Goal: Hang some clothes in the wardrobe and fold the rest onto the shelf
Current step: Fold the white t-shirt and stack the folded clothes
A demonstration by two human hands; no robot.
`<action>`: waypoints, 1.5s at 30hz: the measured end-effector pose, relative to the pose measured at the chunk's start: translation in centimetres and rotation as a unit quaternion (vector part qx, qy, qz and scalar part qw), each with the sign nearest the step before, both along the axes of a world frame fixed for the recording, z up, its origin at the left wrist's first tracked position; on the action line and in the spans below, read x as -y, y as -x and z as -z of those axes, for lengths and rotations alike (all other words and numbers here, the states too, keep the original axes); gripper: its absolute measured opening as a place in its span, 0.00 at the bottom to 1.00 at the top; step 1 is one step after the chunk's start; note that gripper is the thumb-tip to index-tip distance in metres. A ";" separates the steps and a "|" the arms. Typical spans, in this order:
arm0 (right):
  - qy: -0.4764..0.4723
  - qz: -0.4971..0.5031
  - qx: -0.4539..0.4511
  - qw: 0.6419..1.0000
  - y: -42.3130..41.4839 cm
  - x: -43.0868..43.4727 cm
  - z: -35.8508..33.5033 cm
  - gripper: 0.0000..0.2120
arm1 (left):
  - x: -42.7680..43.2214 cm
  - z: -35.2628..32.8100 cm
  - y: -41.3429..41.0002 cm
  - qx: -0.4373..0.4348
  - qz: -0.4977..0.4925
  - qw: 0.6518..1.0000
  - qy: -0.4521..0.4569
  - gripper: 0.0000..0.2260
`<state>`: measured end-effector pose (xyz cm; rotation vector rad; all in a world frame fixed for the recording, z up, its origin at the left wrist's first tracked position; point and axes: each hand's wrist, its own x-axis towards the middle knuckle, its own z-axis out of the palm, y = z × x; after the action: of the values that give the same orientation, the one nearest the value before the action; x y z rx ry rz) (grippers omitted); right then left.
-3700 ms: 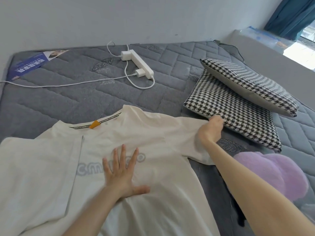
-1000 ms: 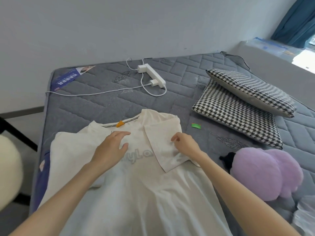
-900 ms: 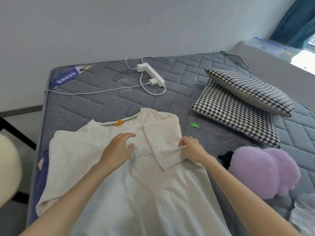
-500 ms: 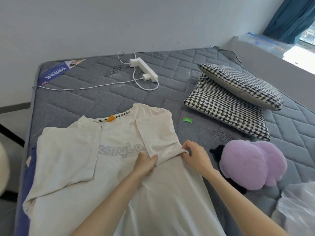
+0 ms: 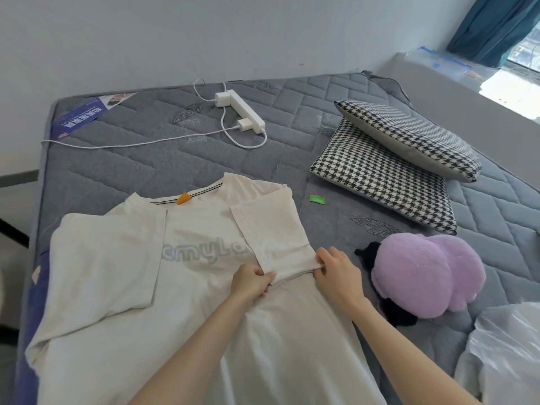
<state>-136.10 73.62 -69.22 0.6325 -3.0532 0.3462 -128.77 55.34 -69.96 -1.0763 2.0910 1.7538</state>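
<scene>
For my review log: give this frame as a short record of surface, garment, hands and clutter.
surface: grey mattress
garment: white T-shirt, laid flat, one sleeve folded over the chest
left hand: pinches the sleeve hem
right hand: pinches the same hem
clutter: pillows, purple plush, power strip, plastic bag

The white T-shirt (image 5: 204, 317) ran off the bottom edge, hem out of view, and both forearms were cut off there too. The folded sleeve (image 5: 271, 229) covered the end of the grey lettering (image 5: 204, 252) (only "cmyLa" could be made out). The left hand (image 5: 251, 283) and right hand (image 5: 336, 273) pinched the sleeve's cuff, some fingertips tucked beneath it. A black object (image 5: 394, 314) lay mostly hidden under the purple plush (image 5: 423, 273). The upper pillow (image 5: 409, 135) half covered the lower pillow (image 5: 380, 176). The plastic bag (image 5: 508, 355) was cropped at the bottom right corner. Print on the blue label (image 5: 84, 118) was too small to read; the green scrap (image 5: 318, 198) could not be identified.
</scene>
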 end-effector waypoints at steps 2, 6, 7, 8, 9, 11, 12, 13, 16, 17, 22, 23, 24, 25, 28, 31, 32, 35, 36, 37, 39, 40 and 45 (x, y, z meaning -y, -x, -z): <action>-0.040 -0.028 0.010 0.999 1.0 0.5 -0.5 0.06 | 0.3 -0.1 -0.1 0.004 0.008 1.000 0.005 0.11; -0.008 -0.003 0.066 0.998 3.1 1.3 -1.7 0.10 | 1.7 -0.9 0.1 0.010 0.032 0.997 0.065 0.13; 0.037 0.024 0.065 0.997 3.4 1.6 -1.8 0.11 | 2.3 -1.1 0.2 0.002 0.029 0.995 0.094 0.14; 0.080 0.046 0.065 0.994 3.9 2.0 -2.0 0.11 | 2.9 -1.2 0.4 -0.011 0.017 0.993 0.112 0.14; 0.116 0.062 0.071 0.989 4.4 2.6 -2.1 0.11 | 3.5 -1.3 0.7 -0.030 0.001 0.993 0.117 0.13; 0.150 0.076 0.097 0.981 6.0 4.1 -2.2 0.11 | 4.9 -1.4 1.5 -0.071 -0.034 0.992 0.102 0.10; 0.156 0.076 0.108 0.979 7.0 4.8 -2.1 0.11 | 5.5 -1.5 1.9 -0.093 -0.051 0.991 0.086 0.09; 0.162 0.074 0.114 0.977 8.0 5.5 -2.0 0.12 | 6.1 -1.4 2.4 -0.112 -0.063 0.989 0.073 0.08; 0.184 0.064 0.122 0.973 11.3 7.7 -1.6 0.12 | 7.7 -1.0 4.1 -0.110 -0.065 0.989 0.068 0.11; 0.181 0.053 0.119 0.975 12.4 8.3 -1.5 0.13 | 8.2 -0.7 4.6 -0.097 -0.068 0.992 0.050 0.15; 0.145 0.018 0.134 0.980 16.8 10.8 -0.7 0.15 | 10.0 0.8 6.5 -0.065 -0.093 0.993 0.008 0.21; 0.136 0.012 0.141 0.981 17.3 11.0 -0.4 0.14 | 10.2 1.1 6.8 -0.072 -0.106 0.992 -0.004 0.19; 0.131 0.007 0.145 0.981 17.6 11.2 -0.1 0.13 | 10.3 1.4 7.1 -0.079 -0.121 0.989 -0.019 0.17; 0.130 0.004 0.145 0.981 17.9 11.4 0.2 0.10 | 10.5 1.7 7.3 -0.086 -0.131 0.987 -0.034 0.15; 0.127 -0.009 0.142 0.982 18.7 11.5 0.5 0.05 | 10.6 2.1 8.0 -0.086 -0.132 0.986 -0.045 0.13; 0.145 -0.008 0.108 0.984 19.4 11.6 0.0 0.04 | 10.8 2.3 9.1 -0.076 -0.134 0.987 -0.053 0.12; 0.160 0.006 0.091 0.983 19.6 11.8 -0.2 0.04 | 10.7 2.3 9.5 -0.073 -0.126 0.988 -0.053 0.13; 0.140 0.037 0.082 0.986 19.8 12.5 -0.6 0.06 | 10.1 2.8 10.7 -0.053 -0.136 0.989 -0.001 0.13; 0.129 0.045 0.086 0.987 19.8 12.8 -0.6 0.06 | 9.9 2.9 10.9 -0.045 -0.156 0.987 0.016 0.11; 0.129 0.054 0.087 0.986 19.8 13.1 -0.6 0.06 | 9.8 2.9 11.1 -0.038 -0.171 0.984 0.029 0.10; 0.139 0.055 0.091 0.985 19.6 13.6 -0.5 0.07 | 9.7 3.0 11.2 -0.033 -0.195 0.980 0.036 0.09; 0.142 0.045 0.102 0.984 19.4 13.9 -0.5 0.07 | 9.6 3.0 11.2 -0.035 -0.206 0.977 0.035 0.09; 0.259 0.064 0.100 0.958 17.4 13.3 -0.6 0.03 | 9.5 3.4 10.9 -0.030 -0.217 0.974 0.050 0.10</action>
<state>-153.49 60.33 -68.62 0.3820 -2.9504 1.2165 -139.71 45.87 -73.32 -1.6328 2.1163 1.8960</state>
